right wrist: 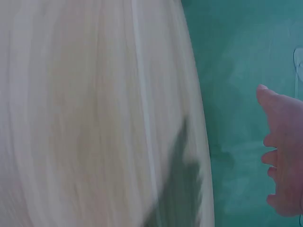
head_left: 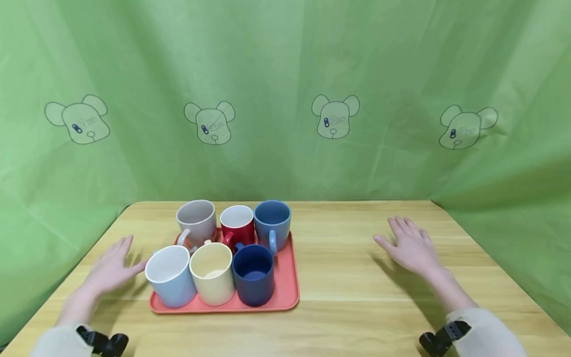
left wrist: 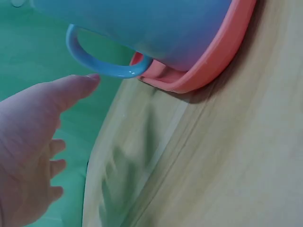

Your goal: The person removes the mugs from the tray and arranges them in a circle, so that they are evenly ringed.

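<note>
Two rows of mugs crowd a pink tray (head_left: 287,287) on the left half of the table. In front stand a light blue mug (head_left: 171,282), a cream mug (head_left: 213,282) and a navy mug (head_left: 254,280). Behind them are a grey mug (head_left: 200,228), a red mug (head_left: 238,233) and a medium blue mug (head_left: 278,228). My left hand (head_left: 111,267) is spread beside the light blue mug, its thumb close to the handle (left wrist: 111,70); whether they touch I cannot tell. Above the right side of the table hovers my right hand (head_left: 410,248), fingers straight, holding nothing.
The wooden table (head_left: 348,297) carries the tray. A green curtain (head_left: 276,163) with printed bear heads hangs behind it and along both sides. Each wrist wears a black camera strap, one on the left sleeve (head_left: 62,342) and one on the right sleeve (head_left: 486,332).
</note>
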Motion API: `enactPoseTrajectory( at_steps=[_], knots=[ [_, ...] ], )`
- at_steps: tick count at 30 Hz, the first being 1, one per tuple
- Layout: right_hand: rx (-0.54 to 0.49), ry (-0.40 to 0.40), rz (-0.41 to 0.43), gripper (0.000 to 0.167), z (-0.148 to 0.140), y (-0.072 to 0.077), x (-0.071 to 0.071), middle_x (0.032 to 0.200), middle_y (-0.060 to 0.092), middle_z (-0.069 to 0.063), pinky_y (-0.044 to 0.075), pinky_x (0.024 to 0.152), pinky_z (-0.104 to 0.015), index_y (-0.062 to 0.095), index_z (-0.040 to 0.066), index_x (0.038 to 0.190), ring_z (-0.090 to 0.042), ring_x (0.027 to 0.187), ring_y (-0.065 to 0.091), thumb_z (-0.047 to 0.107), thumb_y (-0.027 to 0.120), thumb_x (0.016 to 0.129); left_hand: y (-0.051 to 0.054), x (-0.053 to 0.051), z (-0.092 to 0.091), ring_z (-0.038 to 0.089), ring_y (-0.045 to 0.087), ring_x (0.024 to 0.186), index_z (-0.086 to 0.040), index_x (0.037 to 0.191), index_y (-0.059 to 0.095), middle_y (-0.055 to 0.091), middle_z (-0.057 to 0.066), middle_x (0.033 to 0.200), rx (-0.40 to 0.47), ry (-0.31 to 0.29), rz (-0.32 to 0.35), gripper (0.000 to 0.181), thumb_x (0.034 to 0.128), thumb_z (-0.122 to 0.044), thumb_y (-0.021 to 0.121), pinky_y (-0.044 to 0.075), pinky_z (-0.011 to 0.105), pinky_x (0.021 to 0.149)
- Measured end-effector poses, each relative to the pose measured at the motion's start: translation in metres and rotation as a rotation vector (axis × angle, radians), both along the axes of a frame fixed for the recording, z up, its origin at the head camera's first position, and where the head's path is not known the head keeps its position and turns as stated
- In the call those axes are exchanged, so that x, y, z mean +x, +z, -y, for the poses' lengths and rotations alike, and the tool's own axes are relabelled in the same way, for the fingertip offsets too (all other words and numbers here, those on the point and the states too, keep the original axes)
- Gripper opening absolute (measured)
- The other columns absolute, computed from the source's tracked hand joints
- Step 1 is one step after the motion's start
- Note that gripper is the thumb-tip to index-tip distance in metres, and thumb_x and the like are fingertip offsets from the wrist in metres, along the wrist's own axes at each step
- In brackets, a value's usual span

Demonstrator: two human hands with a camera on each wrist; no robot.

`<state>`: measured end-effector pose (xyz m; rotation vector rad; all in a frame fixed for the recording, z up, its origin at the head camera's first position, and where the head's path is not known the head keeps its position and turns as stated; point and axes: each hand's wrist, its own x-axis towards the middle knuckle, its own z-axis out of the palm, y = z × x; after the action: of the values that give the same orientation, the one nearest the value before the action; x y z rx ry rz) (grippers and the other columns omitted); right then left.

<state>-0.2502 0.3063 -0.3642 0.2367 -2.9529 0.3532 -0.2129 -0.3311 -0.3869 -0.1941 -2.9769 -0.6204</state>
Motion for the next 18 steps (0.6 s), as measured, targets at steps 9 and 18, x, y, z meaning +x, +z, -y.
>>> enactPoseTrajectory(
  at_steps=[9, 18],
  knots=[
    [-0.133, 0.127, -0.054, 0.077, 0.036, 0.011, 0.012, 0.144, 0.021, -0.034, 0.012, 0.105, -0.064, 0.023, -0.009, 0.142, -0.051, 0.131, 0.017, 0.047, 0.046, 0.094, 0.000, 0.030, -0.009, 0.061, 0.019, 0.122, 0.023, 0.135, 0.011, 0.015, 0.046, 0.136, 0.256, -0.061, 0.205, 0.093, 0.0861, -0.037, 0.063, 0.023, 0.070, 0.095],
    [-0.400, 0.246, -0.007, 0.083, 0.081, 0.018, 0.030, 0.145, 0.024, -0.028, 0.020, 0.103, -0.064, 0.024, -0.003, 0.144, -0.047, 0.131, 0.022, 0.040, 0.064, 0.085, 0.002, 0.052, -0.029, 0.056, 0.024, 0.125, 0.020, 0.137, 0.013, 0.019, 0.040, 0.140, 0.541, -0.139, 0.276, 0.084, 0.0846, -0.018, 0.067, 0.029, 0.060, 0.099]
  ],
)
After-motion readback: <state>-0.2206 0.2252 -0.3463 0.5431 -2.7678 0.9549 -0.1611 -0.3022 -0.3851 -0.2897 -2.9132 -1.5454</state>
